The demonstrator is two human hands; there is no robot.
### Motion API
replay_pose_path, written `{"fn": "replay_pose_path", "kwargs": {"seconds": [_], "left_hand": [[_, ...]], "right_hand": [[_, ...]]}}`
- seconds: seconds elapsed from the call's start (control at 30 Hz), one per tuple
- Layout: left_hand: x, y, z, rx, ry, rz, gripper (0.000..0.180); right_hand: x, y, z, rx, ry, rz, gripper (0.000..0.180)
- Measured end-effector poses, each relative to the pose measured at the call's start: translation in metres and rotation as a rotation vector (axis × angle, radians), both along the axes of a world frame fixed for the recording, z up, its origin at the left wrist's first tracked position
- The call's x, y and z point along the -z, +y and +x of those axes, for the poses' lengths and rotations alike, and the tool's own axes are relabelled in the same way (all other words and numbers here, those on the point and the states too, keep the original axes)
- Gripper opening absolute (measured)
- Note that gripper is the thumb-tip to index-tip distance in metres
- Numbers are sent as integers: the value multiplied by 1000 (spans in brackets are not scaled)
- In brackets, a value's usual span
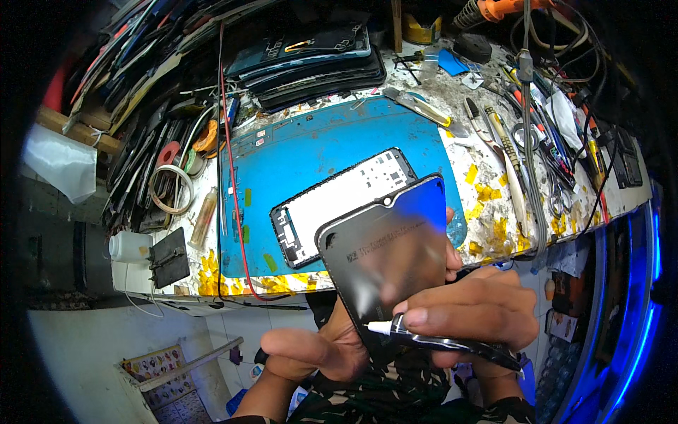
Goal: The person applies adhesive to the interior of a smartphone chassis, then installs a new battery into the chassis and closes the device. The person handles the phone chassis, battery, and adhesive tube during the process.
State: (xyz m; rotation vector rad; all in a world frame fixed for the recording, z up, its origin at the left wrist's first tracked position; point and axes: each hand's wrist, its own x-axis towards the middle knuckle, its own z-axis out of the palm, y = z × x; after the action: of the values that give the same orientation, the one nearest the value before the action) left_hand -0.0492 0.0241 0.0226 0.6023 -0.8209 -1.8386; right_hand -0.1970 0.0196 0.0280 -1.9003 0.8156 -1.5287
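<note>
- While the person bends over the cluttered bench, a small white plastic bottle (128, 246) stands at the nine o'clock edge of the worktop, just beside a flat black clamp plate (168, 257).
- At about ten o'clock, a ring of pale tape (171, 189) lies among black phone panels stacked on edge.
- A thin red wire (232, 177) runs from twelve o'clock down across the left side of the blue rubber work mat (311, 145), which fills the middle of the bench.
- On that mat, near centre, lies a black-rimmed phone frame with a white inner face (337, 203), tilted toward one o'clock.
- The left hand (318, 350), at six o'clock, is closed around the lower end of a glossy black phone screen panel with a teardrop notch (385, 247); its thumb sticks out to the left and fingertips show past the panel's right edge.
- The panel is held up off the bench, overlapping the frame's lower right corner.
- The right hand (473, 307), at five o'clock, pinches a slim black glue tube with a white nozzle (424, 338) between thumb and forefinger; the nozzle tip touches the panel's lower edge.
- At two o'clock, tweezers, pens and scissors (558, 198) lie scattered among yellow tape scraps.
</note>
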Motion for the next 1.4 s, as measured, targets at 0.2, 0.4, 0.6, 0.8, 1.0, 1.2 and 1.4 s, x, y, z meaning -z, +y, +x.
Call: {"fn": "replay_pose_path", "kwargs": {"seconds": [0.2,0.4,0.6,0.8,1.0,1.2,1.4], "left_hand": [[7,-1,-3,-68,48,-111,145],[13,0,-10,-115,66,-175,145],[14,3,-12,-163,30,-111,144],[18,-1,-14,-140,176,-147,146],[3,0,-2,-2,-110,-6,148],[9,-3,-14,-152,211,-112,147],[10,-1,-11,-133,178,-41,150]], "right_hand": [[1,-2,-3,-51,18,-52,27],[-1,-3,-8,-85,50,-64,23],[-4,-3,-13,-131,85,-34,21],[-1,-5,-9,-134,54,-48,20],[-1,-5,-10,-162,87,-41,22],[-5,-6,-15,-204,157,-29,23],[0,-8,-11,-187,136,-61,24]]}}
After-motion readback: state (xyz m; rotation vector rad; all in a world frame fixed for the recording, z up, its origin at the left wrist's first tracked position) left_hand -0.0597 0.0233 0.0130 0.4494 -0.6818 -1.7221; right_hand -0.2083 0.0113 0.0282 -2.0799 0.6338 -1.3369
